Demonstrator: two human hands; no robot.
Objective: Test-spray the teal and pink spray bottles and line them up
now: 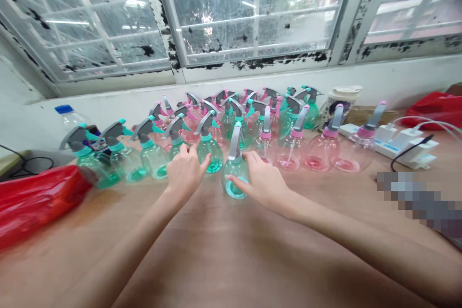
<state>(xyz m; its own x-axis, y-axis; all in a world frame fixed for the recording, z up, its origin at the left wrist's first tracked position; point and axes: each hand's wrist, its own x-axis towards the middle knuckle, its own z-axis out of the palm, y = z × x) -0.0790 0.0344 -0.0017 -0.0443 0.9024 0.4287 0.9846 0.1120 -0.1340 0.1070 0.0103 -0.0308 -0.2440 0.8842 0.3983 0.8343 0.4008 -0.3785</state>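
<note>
At the centre front, a clear green spray bottle with a grey trigger head stands upright on the table. My right hand grips its right side, thumb across the front and fingers behind. My left hand is beside another green spray bottle, thumb stretched towards it and fingers pointing forward; it appears to hold nothing. Whether it touches that bottle I cannot tell. More green spray bottles line up on the left. Pink spray bottles form a row on the right.
Several more pink and green bottles crowd behind, below the windows. Red plastic bags lie at the left and far right. A white cup and a power strip with cables are at the right. A capped water bottle stands back left.
</note>
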